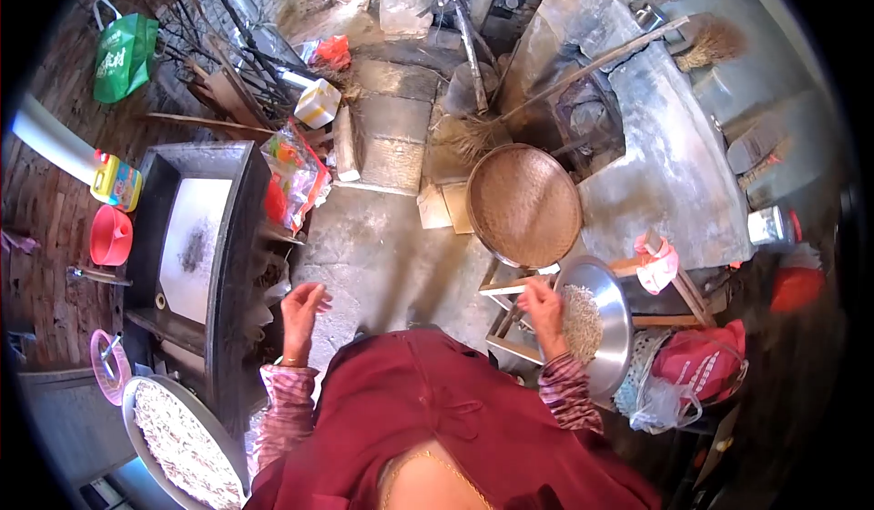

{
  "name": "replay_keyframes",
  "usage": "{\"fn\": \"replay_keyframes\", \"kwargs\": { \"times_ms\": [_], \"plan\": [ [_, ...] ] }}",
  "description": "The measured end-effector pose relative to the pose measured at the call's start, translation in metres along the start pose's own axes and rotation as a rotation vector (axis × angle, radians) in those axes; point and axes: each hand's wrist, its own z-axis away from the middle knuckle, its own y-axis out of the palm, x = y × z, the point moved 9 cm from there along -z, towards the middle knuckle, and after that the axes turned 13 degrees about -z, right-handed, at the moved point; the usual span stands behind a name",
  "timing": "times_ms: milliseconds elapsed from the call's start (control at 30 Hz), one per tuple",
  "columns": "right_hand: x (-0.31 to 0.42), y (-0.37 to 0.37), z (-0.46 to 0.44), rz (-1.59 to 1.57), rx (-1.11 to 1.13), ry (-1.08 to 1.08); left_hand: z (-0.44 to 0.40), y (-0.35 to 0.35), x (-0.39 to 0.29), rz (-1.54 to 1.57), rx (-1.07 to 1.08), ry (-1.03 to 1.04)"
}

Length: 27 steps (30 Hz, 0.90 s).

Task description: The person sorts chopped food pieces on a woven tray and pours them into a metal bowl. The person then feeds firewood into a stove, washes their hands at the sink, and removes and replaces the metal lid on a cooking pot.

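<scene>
My left hand (301, 315) is raised over the concrete floor, beside the stone sink. Its fingers are loosely bent and apart, with nothing seen in them. My right hand (543, 315) hovers by the left edge of a wide metal basin (618, 335); whether it touches the rim I cannot tell. Its fingers are half curled, and no object shows between them. Pale grain-like bits (582, 322) lie in the basin. Just beyond stands a round woven bamboo tray (523, 204), bare inside, propped near a wooden stool frame (512, 286).
To the left are the stone sink (238, 228), a red dipper (110, 235), a yellow bottle (116, 181) and a large pan (238, 469) of whitish pieces. A straw broom (478, 137) leans ahead. Right of the basin sit a red bag (706, 364) and a concrete stove ledge (674, 160).
</scene>
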Motion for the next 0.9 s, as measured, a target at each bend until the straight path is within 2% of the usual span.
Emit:
{"fn": "replay_keyframes", "kwargs": {
  "times_ms": [67, 133, 233, 367, 500, 733, 800, 900],
  "plan": [
    [-0.015, 0.022, 0.001, 0.012, 0.041, 0.038, 0.003, -0.011, 0.008, 0.004, -0.056, -0.051],
    [-0.016, 0.044, 0.0, 0.06, 0.137, -0.046, 0.007, -0.019, 0.02, 0.019, -0.114, -0.132],
    [-0.032, 0.081, -0.016, 0.03, 0.198, 0.004, 0.006, -0.022, 0.022, 0.029, -0.158, -0.195],
    [0.007, 0.15, -0.043, 0.022, 0.339, 0.008, -0.015, -0.024, 0.016, 0.024, -0.18, -0.232],
    [0.051, 0.205, -0.088, 0.182, 0.457, -0.173, -0.055, -0.034, 0.016, -0.014, -0.184, -0.267],
    [0.069, 0.259, -0.182, 0.315, 0.394, -0.219, -0.188, -0.052, -0.001, 0.017, -0.162, -0.243],
    [0.067, 0.257, -0.204, 0.267, 0.319, -0.176, -0.227, -0.056, -0.026, 0.013, -0.142, -0.199],
    [0.065, 0.248, -0.234, 0.308, 0.24, -0.099, -0.292, -0.058, -0.04, -0.019, -0.073, -0.248]
  ]
}}
